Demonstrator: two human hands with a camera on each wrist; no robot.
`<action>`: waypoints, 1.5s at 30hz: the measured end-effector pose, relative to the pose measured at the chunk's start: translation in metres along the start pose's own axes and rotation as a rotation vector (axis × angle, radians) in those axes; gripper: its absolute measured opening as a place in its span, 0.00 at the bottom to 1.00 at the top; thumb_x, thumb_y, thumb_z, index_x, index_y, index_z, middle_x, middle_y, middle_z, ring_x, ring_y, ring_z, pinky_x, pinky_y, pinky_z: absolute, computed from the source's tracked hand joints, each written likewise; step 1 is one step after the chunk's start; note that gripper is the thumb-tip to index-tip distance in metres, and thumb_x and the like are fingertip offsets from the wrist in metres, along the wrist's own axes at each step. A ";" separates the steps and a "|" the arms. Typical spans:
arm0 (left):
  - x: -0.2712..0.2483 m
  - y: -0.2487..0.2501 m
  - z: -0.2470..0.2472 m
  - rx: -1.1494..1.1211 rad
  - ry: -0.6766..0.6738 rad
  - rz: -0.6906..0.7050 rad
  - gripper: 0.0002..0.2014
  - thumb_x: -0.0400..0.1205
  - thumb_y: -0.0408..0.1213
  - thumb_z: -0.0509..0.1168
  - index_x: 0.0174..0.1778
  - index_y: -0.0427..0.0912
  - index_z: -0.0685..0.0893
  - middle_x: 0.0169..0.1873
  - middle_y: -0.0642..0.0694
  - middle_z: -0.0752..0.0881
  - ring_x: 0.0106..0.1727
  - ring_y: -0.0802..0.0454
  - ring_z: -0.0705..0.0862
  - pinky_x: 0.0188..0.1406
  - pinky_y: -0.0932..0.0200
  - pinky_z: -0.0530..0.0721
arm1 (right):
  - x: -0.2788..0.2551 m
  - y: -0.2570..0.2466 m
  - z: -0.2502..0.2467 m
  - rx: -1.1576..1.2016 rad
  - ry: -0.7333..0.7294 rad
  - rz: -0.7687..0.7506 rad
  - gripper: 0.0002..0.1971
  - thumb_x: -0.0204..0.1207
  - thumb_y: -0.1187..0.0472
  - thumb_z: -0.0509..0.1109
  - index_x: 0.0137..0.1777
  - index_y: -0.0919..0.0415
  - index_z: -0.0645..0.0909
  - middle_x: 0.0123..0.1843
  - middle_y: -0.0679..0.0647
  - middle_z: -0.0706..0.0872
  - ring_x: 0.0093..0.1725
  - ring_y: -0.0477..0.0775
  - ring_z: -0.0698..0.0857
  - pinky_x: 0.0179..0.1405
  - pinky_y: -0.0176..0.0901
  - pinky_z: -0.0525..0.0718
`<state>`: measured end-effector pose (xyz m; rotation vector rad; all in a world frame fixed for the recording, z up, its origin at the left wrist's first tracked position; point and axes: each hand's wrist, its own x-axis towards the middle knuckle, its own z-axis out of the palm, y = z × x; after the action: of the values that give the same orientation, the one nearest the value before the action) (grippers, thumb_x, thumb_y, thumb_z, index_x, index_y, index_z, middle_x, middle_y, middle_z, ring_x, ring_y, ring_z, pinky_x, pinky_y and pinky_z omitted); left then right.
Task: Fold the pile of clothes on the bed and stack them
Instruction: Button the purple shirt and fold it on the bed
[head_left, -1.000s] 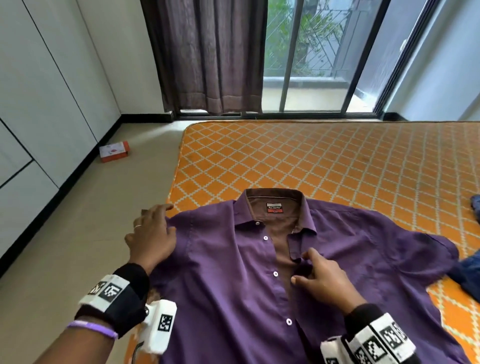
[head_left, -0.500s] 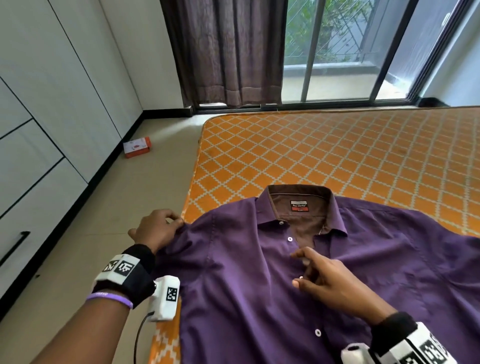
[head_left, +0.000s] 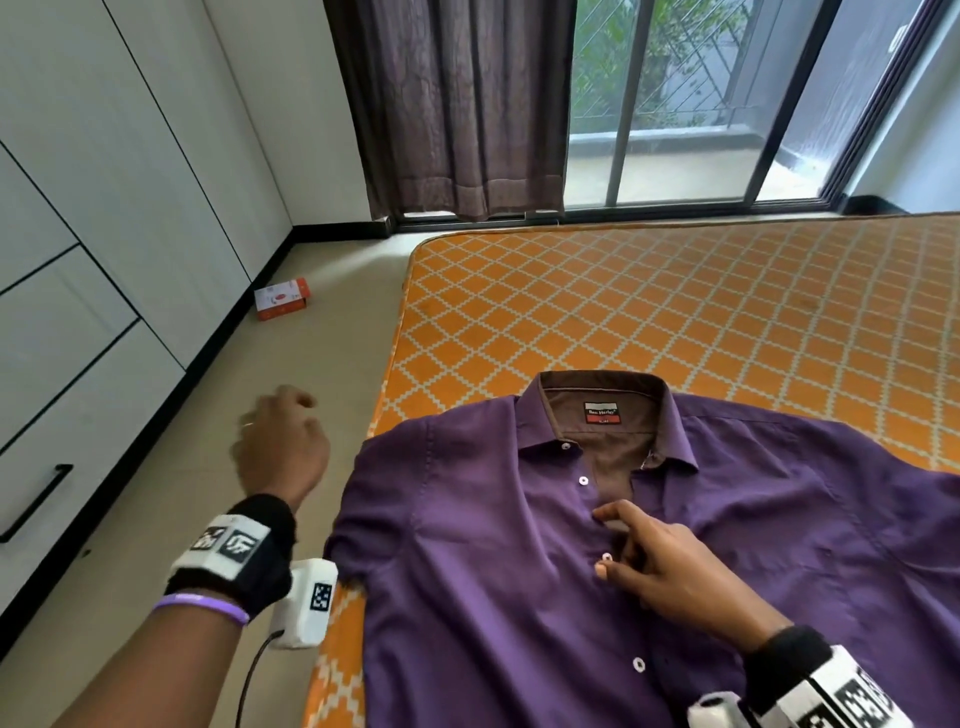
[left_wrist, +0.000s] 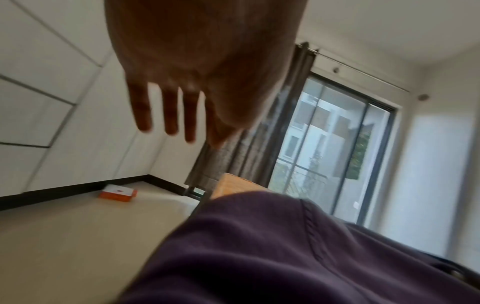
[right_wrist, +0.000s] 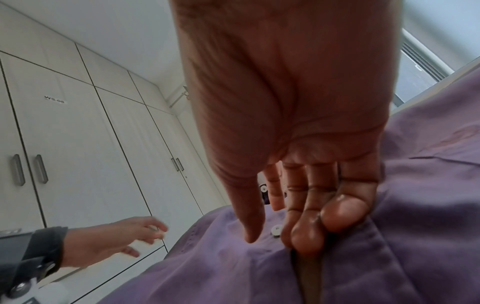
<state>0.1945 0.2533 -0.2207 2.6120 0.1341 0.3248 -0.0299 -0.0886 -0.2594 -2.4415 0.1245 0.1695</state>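
Observation:
A purple button-up shirt (head_left: 493, 545) lies front up on the orange patterned mattress (head_left: 623, 312), collar toward the window, its left sleeve at the mattress edge. My right hand (head_left: 623, 551) rests on the shirt's button placket beside a white button (head_left: 606, 557). In the right wrist view its fingertips (right_wrist: 306, 236) press the placket edge, with the thumb apart. My left hand (head_left: 283, 431) hovers above the floor, left of the shirt's shoulder, and touches nothing. The left wrist view shows its fingers (left_wrist: 168, 119) straight and empty over the purple cloth (left_wrist: 285, 257).
An orange and white box (head_left: 282, 305) lies on the floor by the white wardrobe (head_left: 104, 208). A dark curtain (head_left: 457, 104) and sliding glass doors (head_left: 701, 104) stand beyond the mattress. Bare floor runs between wardrobe and mattress.
My left hand has let go of the shirt's shoulder and moved left off the mattress, over the floor. My right hand stays on the placket. The view has shifted left.

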 end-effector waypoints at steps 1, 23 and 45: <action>-0.005 0.011 0.008 0.038 -0.112 0.133 0.15 0.82 0.36 0.63 0.65 0.47 0.80 0.65 0.41 0.82 0.66 0.36 0.80 0.64 0.38 0.80 | 0.001 -0.002 0.000 -0.014 0.003 -0.004 0.24 0.78 0.48 0.75 0.71 0.43 0.73 0.35 0.46 0.86 0.38 0.34 0.83 0.45 0.38 0.82; 0.022 0.045 0.036 -0.713 -0.706 -0.220 0.14 0.85 0.42 0.69 0.50 0.33 0.89 0.45 0.37 0.90 0.41 0.48 0.84 0.38 0.60 0.79 | 0.025 -0.022 0.008 0.049 0.007 0.266 0.06 0.77 0.63 0.64 0.47 0.51 0.73 0.31 0.41 0.90 0.20 0.46 0.86 0.40 0.45 0.87; 0.011 0.063 0.036 -0.187 -0.128 -0.108 0.08 0.80 0.34 0.69 0.47 0.53 0.88 0.57 0.42 0.86 0.62 0.37 0.83 0.61 0.46 0.77 | 0.018 -0.035 0.004 0.028 0.023 0.322 0.02 0.76 0.60 0.61 0.42 0.54 0.74 0.29 0.51 0.90 0.19 0.48 0.86 0.40 0.48 0.88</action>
<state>0.2168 0.1835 -0.2184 2.4210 0.1899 0.1246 -0.0074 -0.0598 -0.2435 -2.3825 0.5274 0.2790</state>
